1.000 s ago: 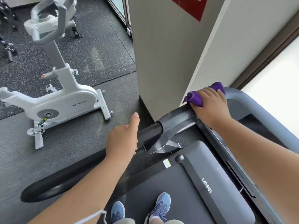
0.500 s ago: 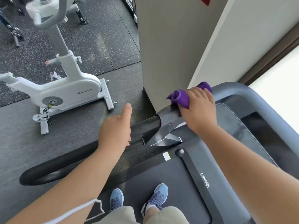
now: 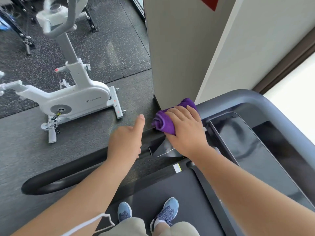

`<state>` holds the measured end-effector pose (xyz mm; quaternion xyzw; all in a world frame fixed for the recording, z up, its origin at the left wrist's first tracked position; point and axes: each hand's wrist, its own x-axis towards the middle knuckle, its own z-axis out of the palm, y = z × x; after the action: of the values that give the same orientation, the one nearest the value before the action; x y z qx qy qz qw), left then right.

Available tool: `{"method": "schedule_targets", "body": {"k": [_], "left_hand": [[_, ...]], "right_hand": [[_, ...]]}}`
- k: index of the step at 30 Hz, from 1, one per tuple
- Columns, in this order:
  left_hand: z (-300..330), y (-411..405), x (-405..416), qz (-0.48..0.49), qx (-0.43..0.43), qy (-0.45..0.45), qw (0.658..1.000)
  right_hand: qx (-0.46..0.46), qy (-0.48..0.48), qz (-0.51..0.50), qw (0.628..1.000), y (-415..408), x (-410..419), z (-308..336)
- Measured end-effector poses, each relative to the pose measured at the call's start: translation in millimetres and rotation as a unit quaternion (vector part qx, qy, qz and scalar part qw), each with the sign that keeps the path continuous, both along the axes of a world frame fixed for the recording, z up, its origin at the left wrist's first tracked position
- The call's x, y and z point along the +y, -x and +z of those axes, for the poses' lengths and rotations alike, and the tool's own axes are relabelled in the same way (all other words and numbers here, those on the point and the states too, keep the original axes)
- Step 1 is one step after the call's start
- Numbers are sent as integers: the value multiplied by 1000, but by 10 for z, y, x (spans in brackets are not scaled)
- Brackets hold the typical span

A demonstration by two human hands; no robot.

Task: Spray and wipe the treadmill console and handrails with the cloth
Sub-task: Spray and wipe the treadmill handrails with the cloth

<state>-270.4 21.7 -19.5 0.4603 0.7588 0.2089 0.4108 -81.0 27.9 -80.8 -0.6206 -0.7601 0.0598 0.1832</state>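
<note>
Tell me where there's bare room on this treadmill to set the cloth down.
Free: the dark console panel, bordered by the grey frame and the right forearm. Also the belt ahead of the shoes. Crowded: the handrail joint, where the left hand and right hand with the purple cloth meet.

The cloth (image 3: 167, 119) looks soft, fuzzy and matt. Beside it, the console (image 3: 255, 145) shows glossy smooth plastic; the handrail (image 3: 56, 182) below looks matt, rubbery black.
</note>
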Motion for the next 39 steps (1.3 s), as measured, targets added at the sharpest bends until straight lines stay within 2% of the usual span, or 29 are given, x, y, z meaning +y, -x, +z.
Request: {"method": "schedule_targets", "body": {"k": [2, 5, 9, 11, 14, 18, 22, 24, 26, 29, 33, 35, 36, 37, 39], "left_hand": [[23, -1, -21, -2, 1, 1, 1000], [23, 80, -76, 7, -4, 0, 1000], [67, 238, -96, 39, -2, 2, 999], [70, 296, -117, 58, -11, 5, 998], [34, 324, -177, 64, -23, 22, 997], [25, 334, -219, 56, -37, 30, 997], [18, 430, -245, 20, -28, 26, 999], [16, 524, -233, 5, -26, 30, 999], [11, 615, -194, 5, -40, 50, 998], [-29, 731, -153, 10, -60, 78, 995], [-18, 900, -170, -11, -61, 73, 995], [-4, 991, -211, -24, -62, 76, 995], [-3, 1033, -235, -32, -64, 75, 995], [-4, 1077, -258, -41, -64, 73, 994], [9, 1159, -292, -61, -51, 71, 994]], "right_hand": [[6, -13, -34, 999, -436, 150, 21], [21, -12, -155, 988, -1090, 360, 116], [34, 8, -247, 968, -1008, 452, 122], [29, 13, -226, 974, -613, 336, 90], [-1, 26, -114, 993, 44, 59, 58], [2, 52, -3, 999, 830, -276, -57], [-19, 32, 58, 998, 784, -220, -117], [-42, 14, 48, 998, 574, -115, -86], [-32, -1, -14, 999, 496, -37, -65], [-3, 10, -113, 994, 822, -94, -58], [65, 18, -61, 996, 1355, -313, -116], [155, 17, -74, 985, 1377, -258, 55], [229, 47, -107, 966, 1346, -202, 189], [322, 104, -150, 929, 1294, -164, 356], [493, 125, -237, 828, 1132, -173, 674]]}}
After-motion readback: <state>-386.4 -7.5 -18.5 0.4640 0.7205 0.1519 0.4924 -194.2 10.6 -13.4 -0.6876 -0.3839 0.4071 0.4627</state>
